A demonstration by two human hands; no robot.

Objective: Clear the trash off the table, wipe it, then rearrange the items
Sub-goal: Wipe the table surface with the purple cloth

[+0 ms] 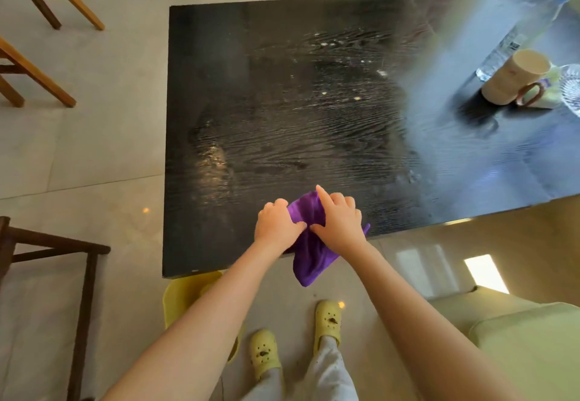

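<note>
A purple cloth [309, 262] lies over the near edge of the black wooden table [251, 87], and part of it hangs down below the edge. My left hand [276, 226] grips its left side. My right hand [340, 221] presses on its right side, index finger stretched forward. The tabletop shows wet streaks and a few small crumbs [356, 98] near the middle. At the far right stand a cream mug [514, 79] with a brown handle, a clear plastic water bottle [530, 24] and a cut-glass dish [571, 90].
A yellow bin [188, 297] sits on the floor under the table's near edge. Wooden chairs [34, 52] stand at the left, a dark wooden frame [81, 275] at lower left. A pale green sofa [518, 338] is at lower right.
</note>
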